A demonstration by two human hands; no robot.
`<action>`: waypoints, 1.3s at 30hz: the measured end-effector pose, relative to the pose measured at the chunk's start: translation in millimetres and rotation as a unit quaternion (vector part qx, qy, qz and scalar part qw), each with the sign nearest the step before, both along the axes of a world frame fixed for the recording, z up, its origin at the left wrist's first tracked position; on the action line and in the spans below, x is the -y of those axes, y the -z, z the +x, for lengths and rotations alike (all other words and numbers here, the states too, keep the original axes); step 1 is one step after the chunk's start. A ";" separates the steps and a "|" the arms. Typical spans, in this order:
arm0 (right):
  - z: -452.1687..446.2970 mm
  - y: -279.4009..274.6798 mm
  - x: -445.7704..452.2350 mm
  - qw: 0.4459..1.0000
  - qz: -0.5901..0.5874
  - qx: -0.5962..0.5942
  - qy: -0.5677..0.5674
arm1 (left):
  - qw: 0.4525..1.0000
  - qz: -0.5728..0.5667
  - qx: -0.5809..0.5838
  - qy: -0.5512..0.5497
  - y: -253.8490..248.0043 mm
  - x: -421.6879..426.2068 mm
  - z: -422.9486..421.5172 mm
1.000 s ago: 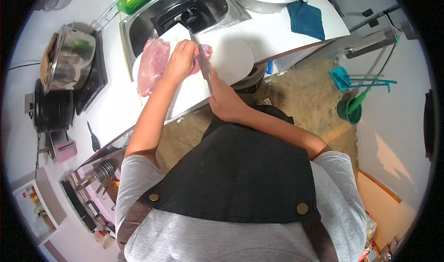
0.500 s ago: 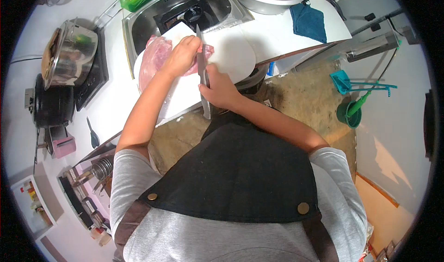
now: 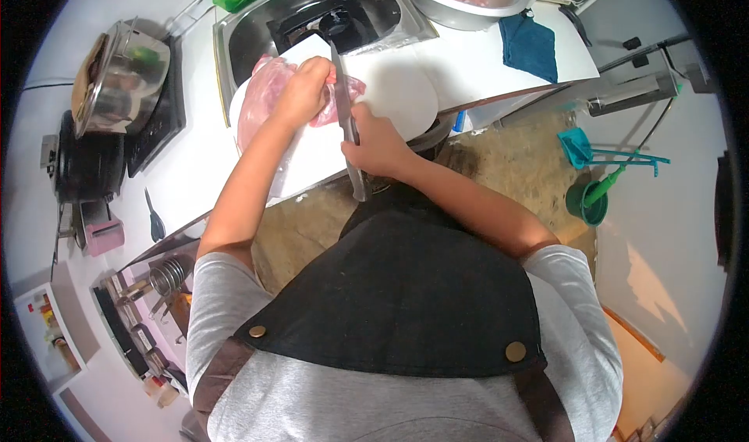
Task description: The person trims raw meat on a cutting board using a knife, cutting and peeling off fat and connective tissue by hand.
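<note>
Raw meat (image 3: 262,97) lay toward ten-thirty, partly hidden by the left hand (image 3: 304,92), which curled tight on it near eleven, fingertips hard to make out. Toward twelve, the right hand (image 3: 380,142) wrapped around the knife (image 3: 341,91), covering part. At one, a basin (image 3: 460,20) was cut off.

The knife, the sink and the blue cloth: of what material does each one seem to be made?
The knife looks like steel, by its grey, metallic surface; its gripped part is hidden.
The sink seems stainless steel: silvery grey, with a smooth, shiny rim.
The blue cloth is probably woven fabric: matte, without shine.
</note>
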State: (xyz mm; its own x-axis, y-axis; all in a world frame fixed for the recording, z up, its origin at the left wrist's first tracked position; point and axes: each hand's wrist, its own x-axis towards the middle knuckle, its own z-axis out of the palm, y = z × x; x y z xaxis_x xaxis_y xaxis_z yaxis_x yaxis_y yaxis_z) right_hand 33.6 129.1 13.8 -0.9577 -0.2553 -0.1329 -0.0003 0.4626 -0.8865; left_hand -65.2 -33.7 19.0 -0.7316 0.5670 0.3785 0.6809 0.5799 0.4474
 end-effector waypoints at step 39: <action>21.6 12.6 -2.3 0.994 0.111 -0.017 0.016 | 0.983 -0.115 0.127 -0.058 6.7 7.8 25.1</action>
